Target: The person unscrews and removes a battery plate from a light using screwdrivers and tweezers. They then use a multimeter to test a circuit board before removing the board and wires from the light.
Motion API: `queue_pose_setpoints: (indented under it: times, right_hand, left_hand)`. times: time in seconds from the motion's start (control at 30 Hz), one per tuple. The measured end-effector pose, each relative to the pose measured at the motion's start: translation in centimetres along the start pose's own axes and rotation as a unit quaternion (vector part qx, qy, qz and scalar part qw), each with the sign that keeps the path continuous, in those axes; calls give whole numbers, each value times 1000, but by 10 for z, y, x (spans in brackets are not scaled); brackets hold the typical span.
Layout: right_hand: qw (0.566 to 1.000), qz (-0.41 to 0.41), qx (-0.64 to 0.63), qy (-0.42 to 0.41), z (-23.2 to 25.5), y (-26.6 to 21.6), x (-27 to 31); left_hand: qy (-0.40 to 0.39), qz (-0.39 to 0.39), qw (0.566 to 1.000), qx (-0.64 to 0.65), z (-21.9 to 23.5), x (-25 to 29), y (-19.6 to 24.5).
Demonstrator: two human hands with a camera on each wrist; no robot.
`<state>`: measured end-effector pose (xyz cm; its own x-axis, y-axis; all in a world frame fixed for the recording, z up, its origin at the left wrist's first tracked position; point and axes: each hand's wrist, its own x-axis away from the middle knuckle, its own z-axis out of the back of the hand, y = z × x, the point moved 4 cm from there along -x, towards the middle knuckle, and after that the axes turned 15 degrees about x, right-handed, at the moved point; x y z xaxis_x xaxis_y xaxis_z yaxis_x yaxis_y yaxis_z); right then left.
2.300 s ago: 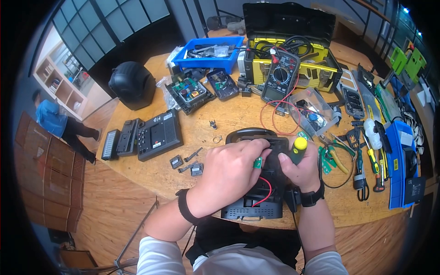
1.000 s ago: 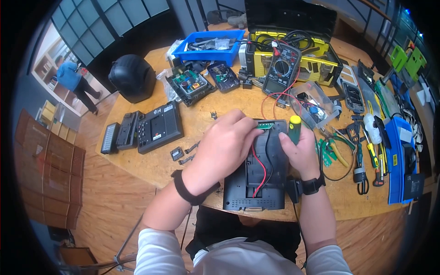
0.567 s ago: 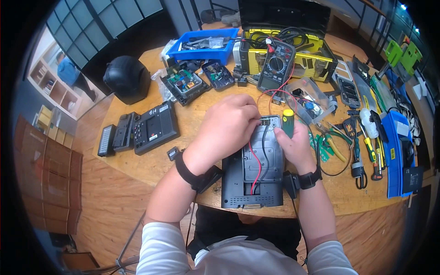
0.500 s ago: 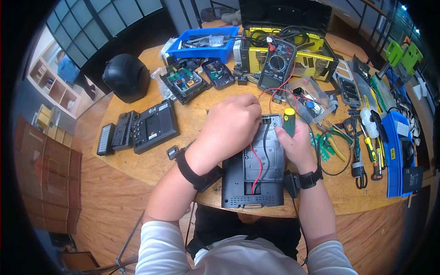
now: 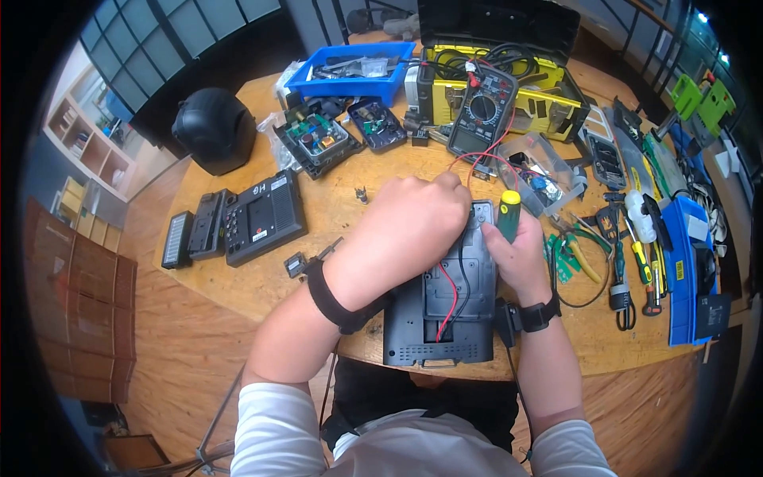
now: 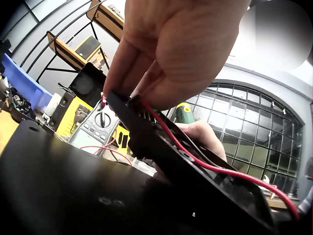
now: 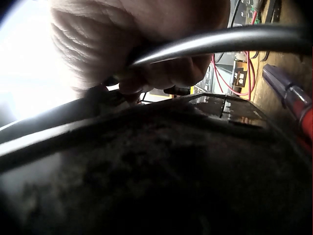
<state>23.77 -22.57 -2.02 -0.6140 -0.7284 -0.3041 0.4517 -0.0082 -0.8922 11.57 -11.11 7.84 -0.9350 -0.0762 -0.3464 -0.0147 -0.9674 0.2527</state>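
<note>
A black device housing (image 5: pixel 403 322) lies at the table's front edge, its inner side up, with a red wire (image 5: pixel 454 294) and a black wire (image 5: pixel 460 274) running along it. My left hand (image 5: pixel 417 213) curls its fingers over the housing's far end, where the wires lead. In the left wrist view, its thumb and fingers pinch at that end; the small green circuit board seen there earlier is hidden beneath them. My right hand (image 5: pixel 522 253) grips a screwdriver (image 5: pixel 509 213) by its green and yellow handle, thumb on the housing's right edge.
A multimeter (image 5: pixel 482 111) leans on a yellow-black toolbox (image 5: pixel 548 118) at the back. A clear box (image 5: pixel 548 163) of parts, pliers (image 5: pixel 586 258) and a blue tray (image 5: pixel 687 266) lie right. Opened devices (image 5: pixel 270 219) stand left.
My left hand has carried the green circuit board to the housing's far end, then shifted slightly right over it. The housing lies flatter than at first. The right hand keeps the screwdriver.
</note>
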Motion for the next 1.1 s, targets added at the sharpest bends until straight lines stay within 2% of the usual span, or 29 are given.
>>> queue_pose_setpoints:
  times: [0.2,0.27,0.33,0.4,0.43,0.5,0.53,0.6,0.67,0.73,0.8,0.87,0.97,1.03,1.1]
  right_hand:
    - [1000,10,11,-2,5,-5,0]
    - [1000,9,14,-1,6,-8,1]
    - [999,22,21,8,7,-10,3]
    - [1000,23,-1,18,8,-13,5]
    - [999,21,-22,27,10,-14,6]
    - [999,35,-15,39,12,-16,8]
    - [998,48,-7,46,14,-18,8]
    - [996,65,-9,69,16,-27,10]
    - [992,69,32,100,19,-30,12]
    - [990,67,40,122,19,-28,12]
    - [987,62,49,138,17,-28,11]
    - [992,14,2,129,13,-27,9]
    - [992,18,18,121,12,-21,8]
    - [992,14,28,122,13,-16,8]
    - [993,12,22,115,13,-18,9]
  left_hand:
    - [18,-6,1000,21,-2,1,-6]
    - [15,-20,990,136,8,0,-15]
    - [11,0,990,140,14,4,-10]
    - [65,-27,980,185,22,10,-5]
    - [65,-30,980,184,21,13,-6]
    - [172,-139,944,243,27,24,-6]
    - [171,-143,944,242,25,26,-10]
    - [223,-186,913,286,23,32,-20]
    - [236,-182,905,302,10,39,-28]
    - [273,-97,894,340,-5,42,-36]
    - [274,-94,886,362,-14,40,-42]
    - [241,-113,912,311,-18,41,-43]
    - [207,-84,924,311,-17,43,-37]
    - [177,-87,952,235,-14,42,-31]
    - [170,-84,959,208,-13,40,-23]
